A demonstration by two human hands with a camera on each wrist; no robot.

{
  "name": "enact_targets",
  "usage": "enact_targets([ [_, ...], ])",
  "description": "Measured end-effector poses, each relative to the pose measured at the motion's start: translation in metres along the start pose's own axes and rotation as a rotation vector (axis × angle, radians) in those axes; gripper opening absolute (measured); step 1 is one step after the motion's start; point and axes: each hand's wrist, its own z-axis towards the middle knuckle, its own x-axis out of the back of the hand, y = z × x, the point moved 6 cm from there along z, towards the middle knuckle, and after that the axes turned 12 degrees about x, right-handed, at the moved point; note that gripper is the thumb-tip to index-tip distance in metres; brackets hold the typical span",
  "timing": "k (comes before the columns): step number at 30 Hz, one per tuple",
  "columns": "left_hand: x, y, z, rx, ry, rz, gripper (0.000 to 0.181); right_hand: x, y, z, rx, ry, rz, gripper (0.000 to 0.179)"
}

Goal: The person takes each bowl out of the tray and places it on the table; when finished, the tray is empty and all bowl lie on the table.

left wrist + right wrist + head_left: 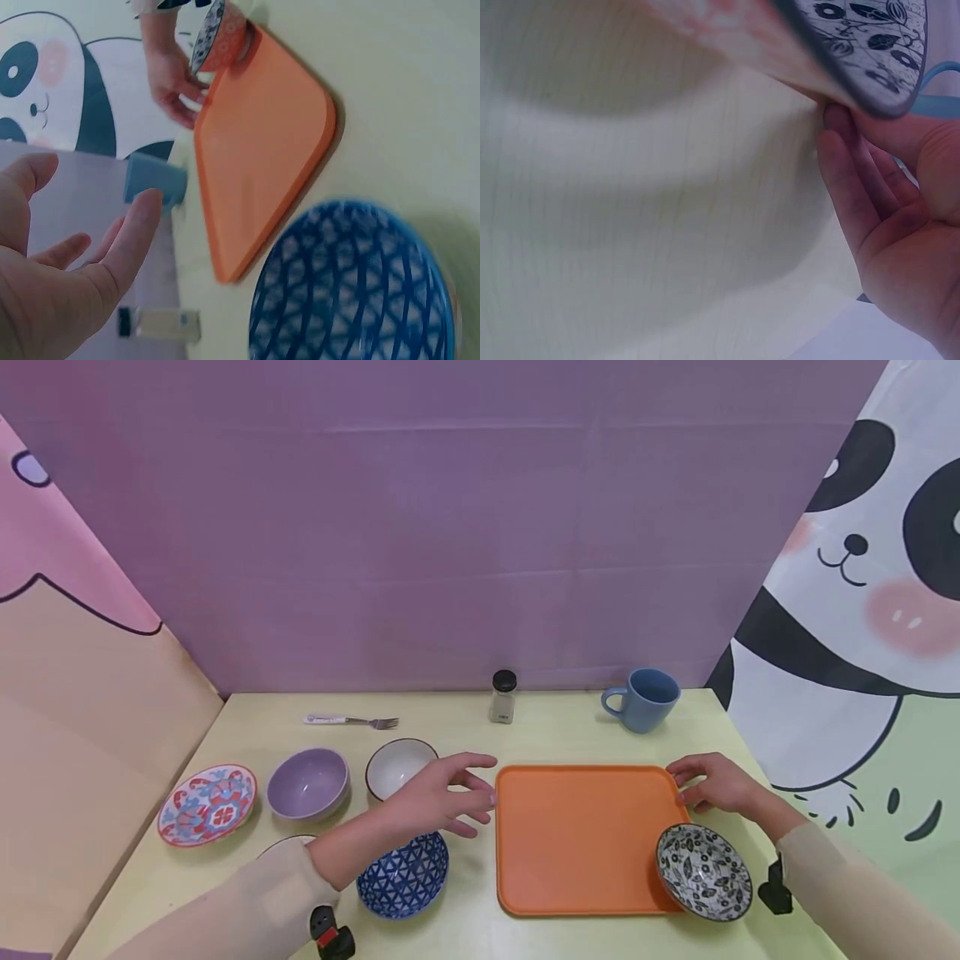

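Note:
My left hand [442, 793] hovers with fingers spread, just left of an orange tray [588, 843]. A blue-and-white patterned bowl [403, 877] stands below that hand, partly behind the wrist. At the tray's far right corner, my right hand [716, 785] pinches the rim with bent fingers; the right wrist view shows the fingertips [832, 142] at the edge, the contact partly hidden. A black-and-white floral bowl [705, 871] with a reddish outside sits tilted over the tray's near right edge, close to the right hand.
Leftward are a red-and-blue patterned dish [208, 806], a purple bowl [309, 783], a white bowl [401, 764] and a largely hidden pale dish. A fork [351, 722], a black-capped shaker [503, 697] and a blue mug [647, 700] line the back, before a purple curtain [480, 527].

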Motion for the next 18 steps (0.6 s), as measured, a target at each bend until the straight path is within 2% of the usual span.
enact_targets([
  [12,-0.060,-0.009,0.045,0.065,-0.110,-0.170,0.068,-0.001,0.000,-0.001,-0.009,0.009,-0.010,0.051],
  [18,-0.088,-0.010,0.062,0.073,-0.144,-0.176,0.066,-0.001,-0.002,0.000,-0.021,0.008,-0.021,0.052],
])
